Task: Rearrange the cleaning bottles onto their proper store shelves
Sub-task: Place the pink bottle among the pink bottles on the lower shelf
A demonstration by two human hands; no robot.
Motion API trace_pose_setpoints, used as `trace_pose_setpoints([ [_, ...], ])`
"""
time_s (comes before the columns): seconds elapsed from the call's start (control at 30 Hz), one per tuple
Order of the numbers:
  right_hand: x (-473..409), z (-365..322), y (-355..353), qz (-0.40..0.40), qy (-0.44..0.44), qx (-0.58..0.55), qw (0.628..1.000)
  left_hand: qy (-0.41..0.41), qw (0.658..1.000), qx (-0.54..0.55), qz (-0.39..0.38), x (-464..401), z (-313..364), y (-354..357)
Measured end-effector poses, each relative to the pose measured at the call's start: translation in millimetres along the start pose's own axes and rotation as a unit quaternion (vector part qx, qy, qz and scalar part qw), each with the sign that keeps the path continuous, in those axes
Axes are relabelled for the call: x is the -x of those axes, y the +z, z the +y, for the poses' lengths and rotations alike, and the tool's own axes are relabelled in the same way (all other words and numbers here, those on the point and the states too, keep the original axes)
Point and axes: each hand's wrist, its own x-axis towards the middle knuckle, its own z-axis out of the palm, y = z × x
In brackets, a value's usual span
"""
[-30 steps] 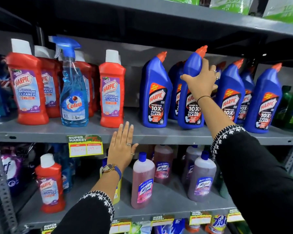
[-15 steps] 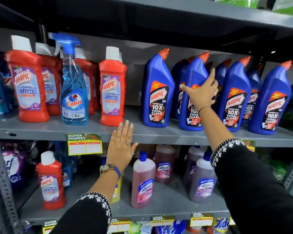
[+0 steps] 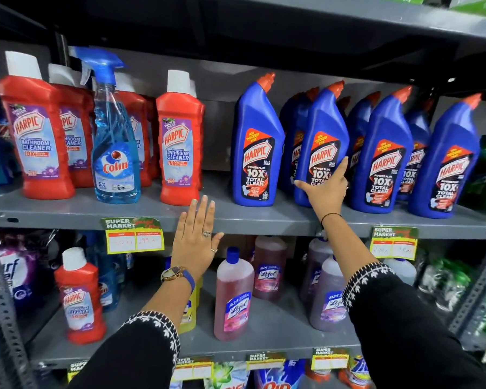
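Bottles first: one blue Harpic toilet cleaner bottle (image 3: 321,147) stands upright on the upper shelf (image 3: 76,213), second from the left in its blue row, and that row is the landmark for everything else. Its long axis runs straight up, orange nozzle at the top, label facing out. The right hand (image 3: 326,189) is pressed against the lower front of that bottle, fingers spread fairly wide with the thumb out left across the foot of the label and the index finger up along the right edge. It looks more like a steadying or nudging touch than a closed grasp; the palm side is hidden, so I cannot say how firmly it bears.

Left of the blue row, past a gap of bare shelf, stands a red Harpic bathroom cleaner bottle (image 3: 178,141), and further left a Colin spray bottle (image 3: 114,144) sits among more red ones, which looks out of place. The left hand (image 3: 195,237) is flat and open, fingers together, holding nothing, laid against the front lip of the upper shelf below that gap. Of the two hands it is the nearer one to the red bottle and the spray, so I'd judge any move on those falls to it, up and leftward.
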Motion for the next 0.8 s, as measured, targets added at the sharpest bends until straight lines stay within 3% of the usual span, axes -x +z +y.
trace_pose_setpoints([
  [0.47,3,4,-2,-0.009,-0.017,-0.016,1.0,0.0,1.0,-0.013,0.002,0,1,-4],
  [0.63,72,5,6,0.089,-0.148,-0.13,0.976,-0.001,1.0,-0.011,0.005,-1,2,-3],
  [0.8,180,39,45,0.063,-0.232,-0.156,0.958,-0.001,1.0,-0.019,0.0,0,2,-3],
])
